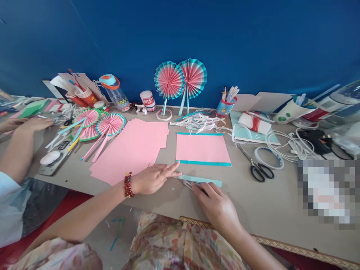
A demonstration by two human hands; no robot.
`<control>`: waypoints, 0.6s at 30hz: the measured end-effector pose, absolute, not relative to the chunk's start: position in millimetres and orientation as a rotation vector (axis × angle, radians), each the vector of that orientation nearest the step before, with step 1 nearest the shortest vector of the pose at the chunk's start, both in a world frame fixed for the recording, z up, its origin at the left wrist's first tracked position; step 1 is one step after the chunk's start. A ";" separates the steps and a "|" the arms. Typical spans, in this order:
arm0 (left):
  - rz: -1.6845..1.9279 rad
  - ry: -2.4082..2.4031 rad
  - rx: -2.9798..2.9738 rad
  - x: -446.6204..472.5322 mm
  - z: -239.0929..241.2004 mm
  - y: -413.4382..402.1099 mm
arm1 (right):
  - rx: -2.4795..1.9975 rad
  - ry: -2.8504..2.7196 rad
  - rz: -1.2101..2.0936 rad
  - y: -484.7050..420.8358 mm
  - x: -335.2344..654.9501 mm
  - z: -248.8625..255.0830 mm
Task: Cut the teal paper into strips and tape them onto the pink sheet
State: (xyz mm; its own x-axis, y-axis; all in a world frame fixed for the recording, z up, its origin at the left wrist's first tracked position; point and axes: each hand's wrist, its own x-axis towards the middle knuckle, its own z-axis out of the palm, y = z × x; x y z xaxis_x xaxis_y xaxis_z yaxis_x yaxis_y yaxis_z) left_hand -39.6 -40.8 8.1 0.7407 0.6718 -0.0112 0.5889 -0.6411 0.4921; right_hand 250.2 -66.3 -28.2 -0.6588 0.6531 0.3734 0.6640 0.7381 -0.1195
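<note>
My left hand (153,179) reaches over the corner of the pink paper stack (135,140). Its first two fingers are stretched out, with their tips at the left end of some pale teal paper strips (201,180). Just below these strips, my right hand (218,200) is curled on the table around a slim greyish tool (187,184). Its kind is mostly hidden under the fingers. Above the strips lies a pink sheet (203,148) with teal bands along its top and bottom edges.
Two pleated paper fans (169,80) lean on the blue wall. Black-handled scissors (261,172) and a tape roll (269,158) lie to the right. White paper scraps (201,122) are heaped behind. At left, a co-worker's arm (19,150) rests near more fans (110,125) and a phone (56,159).
</note>
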 end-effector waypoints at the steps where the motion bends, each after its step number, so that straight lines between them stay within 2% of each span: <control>1: 0.245 0.955 2.466 -39.6 8.3 -40.5 | -1.008 -2.547 -0.029 -66.2 250.5 -27.9; 18: 0.294 0.955 2.342 -39.2 7.6 -41.3 | -0.994 -2.581 -0.033 -63.7 249.0 -26.9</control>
